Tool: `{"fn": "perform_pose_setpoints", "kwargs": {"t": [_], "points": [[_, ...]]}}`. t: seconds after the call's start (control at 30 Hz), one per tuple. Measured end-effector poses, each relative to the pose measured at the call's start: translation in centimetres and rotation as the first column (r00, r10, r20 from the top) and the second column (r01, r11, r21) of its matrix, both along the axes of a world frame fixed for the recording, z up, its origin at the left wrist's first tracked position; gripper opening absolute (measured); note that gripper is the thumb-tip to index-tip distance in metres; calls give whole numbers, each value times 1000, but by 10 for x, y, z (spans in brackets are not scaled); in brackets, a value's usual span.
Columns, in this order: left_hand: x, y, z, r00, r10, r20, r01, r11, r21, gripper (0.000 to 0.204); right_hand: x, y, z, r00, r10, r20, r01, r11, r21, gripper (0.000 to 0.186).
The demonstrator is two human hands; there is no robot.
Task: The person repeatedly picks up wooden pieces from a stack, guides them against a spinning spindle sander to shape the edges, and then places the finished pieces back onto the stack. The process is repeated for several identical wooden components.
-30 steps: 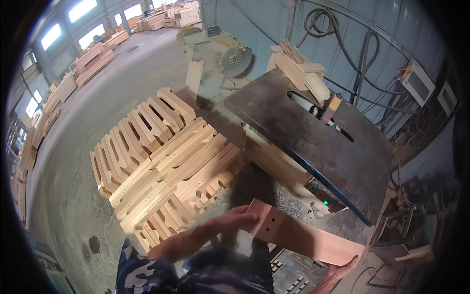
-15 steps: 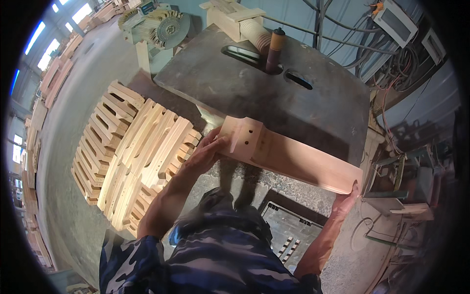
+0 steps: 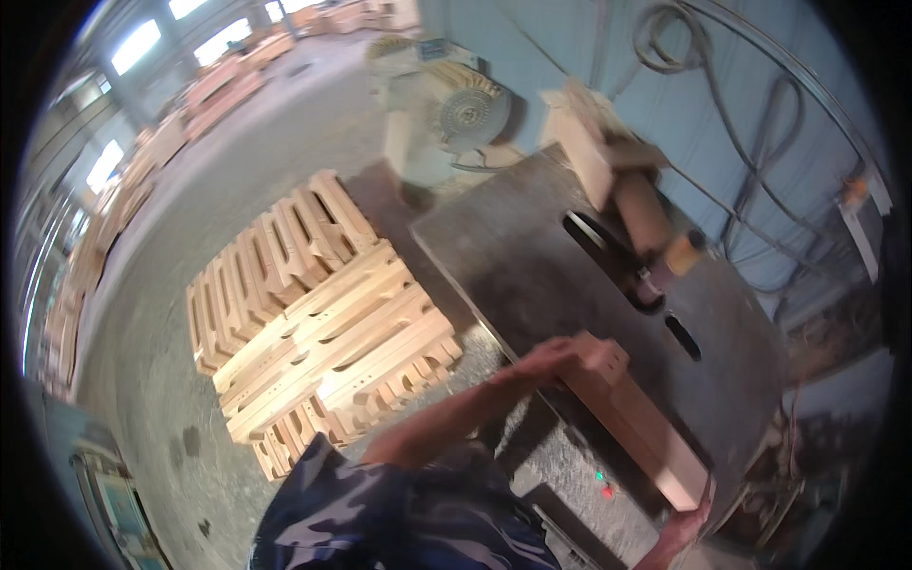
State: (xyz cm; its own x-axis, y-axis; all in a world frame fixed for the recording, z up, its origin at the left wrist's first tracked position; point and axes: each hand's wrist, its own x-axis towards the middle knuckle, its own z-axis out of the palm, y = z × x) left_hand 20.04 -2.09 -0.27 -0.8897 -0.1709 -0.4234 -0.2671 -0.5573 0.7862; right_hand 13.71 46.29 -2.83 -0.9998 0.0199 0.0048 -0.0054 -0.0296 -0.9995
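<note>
A long reddish wooden workpiece (image 3: 635,423), with a raised block at its far end, is held between my two hands over the near edge of a dark machine table (image 3: 513,256). My left hand (image 3: 559,359) is closed around the far, blocky end. At the near end my right hand (image 3: 686,522) grips the workpiece; part of that hand is blurred. Beyond the workpiece, an upright sanding spindle (image 3: 670,264) with an orange top rises from the table. I cannot tell whether the workpiece touches the table.
To the left on the floor stands a stack of pale slotted wooden parts (image 3: 332,328). Behind the table's far left corner is a machine with a round disc (image 3: 467,116). A duct hose (image 3: 638,204) meets a wooden box (image 3: 579,152) near the spindle. Cables (image 3: 731,123) hang on the wall.
The view has swung left, so the stack and table appear turned and shifted right. The workpiece now slants more steeply, still held at both ends.
</note>
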Motion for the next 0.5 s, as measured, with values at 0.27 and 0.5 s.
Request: {"fn": "perform_pose_setpoints", "kwargs": {"t": [0.27,0.5], "points": [[-62,-14,-47,982,-167,-86,121,912,-393,63,-41,-106,25,988,-128,83,90,929,360,48],[-72,4,-6,992,60,108,12,826,-564,75,-68,-117,30,986,-115,121,30,835,550,51]]}}
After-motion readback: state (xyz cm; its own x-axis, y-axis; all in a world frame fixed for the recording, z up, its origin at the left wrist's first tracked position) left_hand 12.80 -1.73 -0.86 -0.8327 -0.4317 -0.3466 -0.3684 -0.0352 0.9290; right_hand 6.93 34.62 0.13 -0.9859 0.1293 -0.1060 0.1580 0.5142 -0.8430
